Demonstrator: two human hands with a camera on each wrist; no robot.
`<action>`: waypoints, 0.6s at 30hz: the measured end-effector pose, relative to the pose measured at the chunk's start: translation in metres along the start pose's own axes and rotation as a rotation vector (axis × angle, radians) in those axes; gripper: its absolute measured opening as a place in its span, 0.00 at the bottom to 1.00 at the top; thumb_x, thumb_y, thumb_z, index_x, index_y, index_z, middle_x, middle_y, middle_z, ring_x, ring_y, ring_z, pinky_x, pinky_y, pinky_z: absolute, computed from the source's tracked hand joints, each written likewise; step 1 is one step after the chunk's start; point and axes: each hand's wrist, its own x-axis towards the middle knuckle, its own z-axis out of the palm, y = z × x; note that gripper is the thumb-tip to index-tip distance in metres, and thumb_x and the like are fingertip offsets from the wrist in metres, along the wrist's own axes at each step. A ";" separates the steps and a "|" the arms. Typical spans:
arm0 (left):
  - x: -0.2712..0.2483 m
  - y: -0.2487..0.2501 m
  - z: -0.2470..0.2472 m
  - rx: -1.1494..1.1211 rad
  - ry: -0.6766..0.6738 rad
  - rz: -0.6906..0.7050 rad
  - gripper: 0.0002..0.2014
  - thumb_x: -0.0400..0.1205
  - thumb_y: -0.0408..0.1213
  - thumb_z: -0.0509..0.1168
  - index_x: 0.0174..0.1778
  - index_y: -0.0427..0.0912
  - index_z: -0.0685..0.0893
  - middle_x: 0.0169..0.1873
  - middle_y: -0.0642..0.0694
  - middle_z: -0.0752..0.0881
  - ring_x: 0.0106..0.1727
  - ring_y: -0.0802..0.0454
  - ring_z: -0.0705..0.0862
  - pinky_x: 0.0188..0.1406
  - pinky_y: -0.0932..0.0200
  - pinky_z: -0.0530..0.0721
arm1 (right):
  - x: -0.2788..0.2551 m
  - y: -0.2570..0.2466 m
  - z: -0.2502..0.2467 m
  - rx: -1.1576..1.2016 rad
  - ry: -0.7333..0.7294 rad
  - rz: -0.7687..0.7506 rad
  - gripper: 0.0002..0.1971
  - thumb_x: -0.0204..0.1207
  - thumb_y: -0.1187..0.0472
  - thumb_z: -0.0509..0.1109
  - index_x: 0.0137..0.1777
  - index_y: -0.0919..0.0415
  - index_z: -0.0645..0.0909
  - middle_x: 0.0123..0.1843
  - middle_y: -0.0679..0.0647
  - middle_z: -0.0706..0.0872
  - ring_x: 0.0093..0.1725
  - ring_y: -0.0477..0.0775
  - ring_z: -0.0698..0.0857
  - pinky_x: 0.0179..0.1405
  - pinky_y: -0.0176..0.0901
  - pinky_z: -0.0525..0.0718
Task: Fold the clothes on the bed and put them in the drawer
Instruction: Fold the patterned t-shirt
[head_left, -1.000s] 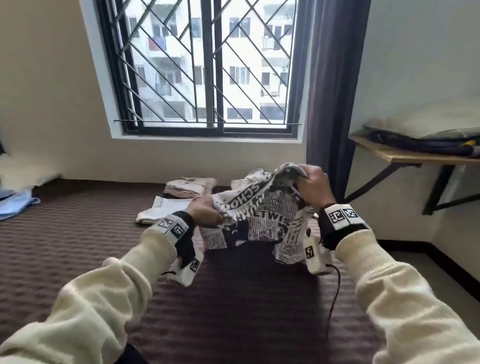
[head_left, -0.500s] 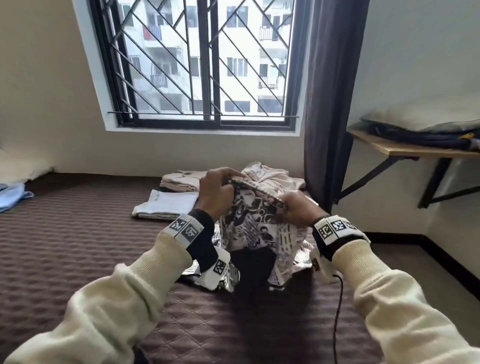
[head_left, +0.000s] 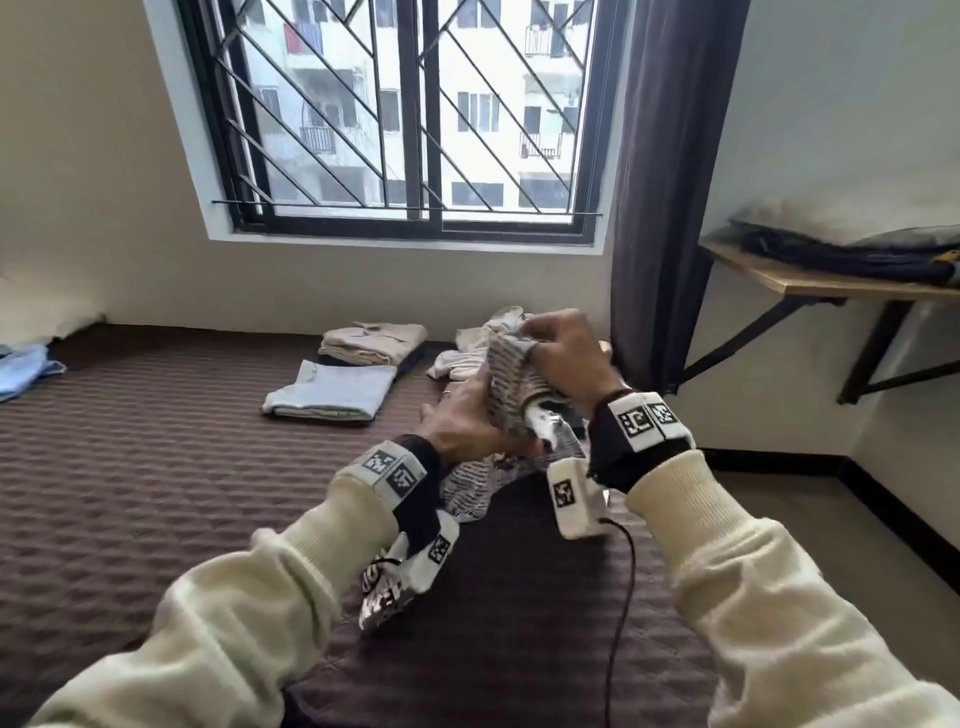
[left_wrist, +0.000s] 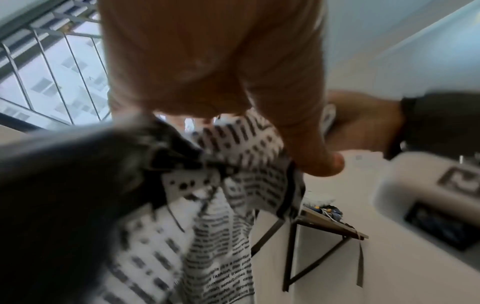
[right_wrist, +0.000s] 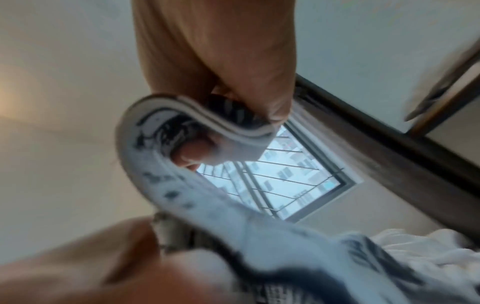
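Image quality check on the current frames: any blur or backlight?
Head view: sharp, bright window behind. Left wrist: printed garment blurred near the lens, text legible lower down. Right wrist: heavily blurred, right hand out of focus.

Two folded garments (head_left: 332, 389) (one beige (head_left: 374, 340)), one printed garment (head_left: 511, 384), one rumpled white garment (head_left: 467, 358).

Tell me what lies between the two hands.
Only the newsprint-pattern garment: the left hand and right hand both grip it, bunched between them above the bed. The head view shows this best.
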 end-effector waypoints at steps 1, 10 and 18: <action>0.004 0.001 0.004 -0.015 0.068 -0.014 0.38 0.53 0.59 0.82 0.60 0.59 0.80 0.51 0.53 0.89 0.54 0.51 0.87 0.59 0.44 0.85 | -0.003 -0.012 0.005 0.056 -0.045 -0.021 0.10 0.65 0.57 0.77 0.37 0.65 0.88 0.38 0.62 0.90 0.38 0.51 0.84 0.43 0.55 0.87; -0.013 -0.002 -0.035 -0.156 0.551 -0.152 0.21 0.66 0.48 0.73 0.48 0.35 0.89 0.48 0.34 0.90 0.54 0.35 0.87 0.52 0.43 0.86 | -0.051 0.051 0.011 0.474 -0.074 0.176 0.24 0.69 0.53 0.81 0.63 0.55 0.81 0.57 0.60 0.89 0.53 0.53 0.88 0.49 0.48 0.85; -0.026 0.006 -0.051 -0.465 0.430 -0.069 0.18 0.66 0.35 0.72 0.50 0.31 0.87 0.51 0.31 0.89 0.55 0.34 0.87 0.55 0.33 0.85 | -0.083 0.128 0.091 -0.342 -0.191 0.364 0.15 0.77 0.52 0.67 0.55 0.63 0.85 0.55 0.67 0.88 0.57 0.69 0.85 0.41 0.44 0.69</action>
